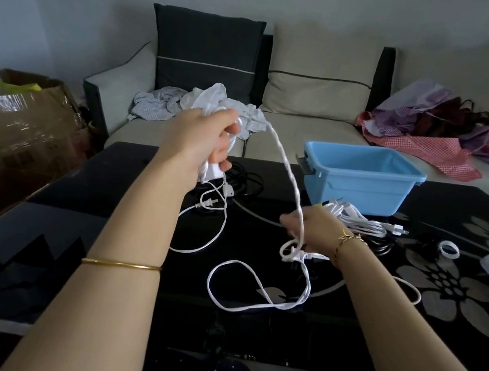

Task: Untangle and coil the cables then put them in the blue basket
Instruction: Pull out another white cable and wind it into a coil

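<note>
The white cable [283,159] looked light, limp and kink-prone; the left hand [209,136] gripped its gathered loops above the surface; the right hand [311,226] curled round the strand, probably the best hold; slack trailed toward the near edge.

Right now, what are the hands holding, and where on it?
Both hold the white cable: the left hand grips its gathered coils, the right hand holds the strand below them.
</note>
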### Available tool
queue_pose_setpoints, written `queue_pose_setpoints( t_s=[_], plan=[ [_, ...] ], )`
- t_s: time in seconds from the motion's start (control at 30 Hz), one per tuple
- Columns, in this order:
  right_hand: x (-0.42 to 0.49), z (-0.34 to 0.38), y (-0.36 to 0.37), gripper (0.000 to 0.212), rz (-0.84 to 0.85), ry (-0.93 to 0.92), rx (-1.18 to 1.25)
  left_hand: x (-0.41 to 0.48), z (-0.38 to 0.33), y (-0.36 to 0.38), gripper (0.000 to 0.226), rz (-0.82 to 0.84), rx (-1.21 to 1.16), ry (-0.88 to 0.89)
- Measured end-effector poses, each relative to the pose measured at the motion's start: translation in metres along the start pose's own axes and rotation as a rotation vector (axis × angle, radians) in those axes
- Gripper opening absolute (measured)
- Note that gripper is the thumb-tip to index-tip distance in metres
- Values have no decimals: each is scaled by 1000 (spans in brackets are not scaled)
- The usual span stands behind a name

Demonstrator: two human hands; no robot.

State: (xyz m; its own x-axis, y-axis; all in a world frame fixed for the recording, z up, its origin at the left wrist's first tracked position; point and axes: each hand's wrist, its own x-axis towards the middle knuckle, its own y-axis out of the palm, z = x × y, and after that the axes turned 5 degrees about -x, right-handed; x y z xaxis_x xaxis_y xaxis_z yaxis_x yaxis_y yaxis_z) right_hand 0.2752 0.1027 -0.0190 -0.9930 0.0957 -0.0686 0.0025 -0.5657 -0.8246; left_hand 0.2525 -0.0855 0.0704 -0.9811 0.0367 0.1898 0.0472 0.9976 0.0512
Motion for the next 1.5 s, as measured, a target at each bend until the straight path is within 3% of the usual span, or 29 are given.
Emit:
queue_pose_setpoints(
  t_s=[0.07,0.13,0.17,0.23,0.33,0.4,0.53,0.63,0.77,0.9,1.07,1.17,1.23,1.3,1.43,1.5],
  plan=[
    [-2,6,-7,37,-218,-48,-34,-3,0,2,25,42,109,-31],
    [-6,15,-13,37,-375,-65,194,-6,0,5,24,78,202,-47],
    [-9,20,-16,42,-374,-91,432,-7,0,6,25,98,232,-54],
    [-16,31,-21,47,-205,-174,826,-9,1,8,26,120,260,-68],
    [-23,40,-18,21,-54,-331,764,-10,4,10,29,134,286,-71],
    [-22,41,-16,10,-143,-365,756,-10,5,9,32,160,291,-90],
    [-14,37,-24,25,-382,-314,886,-14,7,7,42,348,295,-247],
    [-8,33,-20,29,-390,-243,903,-14,7,8,45,579,58,-375],
    [-5,31,-1,44,-117,-220,794,-7,9,5,44,719,-501,-472],
    [-11,29,4,27,102,-248,620,-1,13,0,45,602,-921,-384],
    [-20,27,2,10,223,-262,429,9,15,2,35,373,-1083,-186],
    [-28,36,-2,11,244,-348,294,9,19,9,30,236,-940,-115],
    [-32,41,-4,12,207,-382,191,12,22,11,30,107,-740,-35],
    [-34,41,-7,14,158,-371,238,13,25,11,27,23,-495,87],
    [-41,43,-16,30,59,-380,364,4,32,14,32,2,342,370],
    [-41,41,-22,36,-73,-372,364,0,33,13,37,63,676,392]
  ],
)
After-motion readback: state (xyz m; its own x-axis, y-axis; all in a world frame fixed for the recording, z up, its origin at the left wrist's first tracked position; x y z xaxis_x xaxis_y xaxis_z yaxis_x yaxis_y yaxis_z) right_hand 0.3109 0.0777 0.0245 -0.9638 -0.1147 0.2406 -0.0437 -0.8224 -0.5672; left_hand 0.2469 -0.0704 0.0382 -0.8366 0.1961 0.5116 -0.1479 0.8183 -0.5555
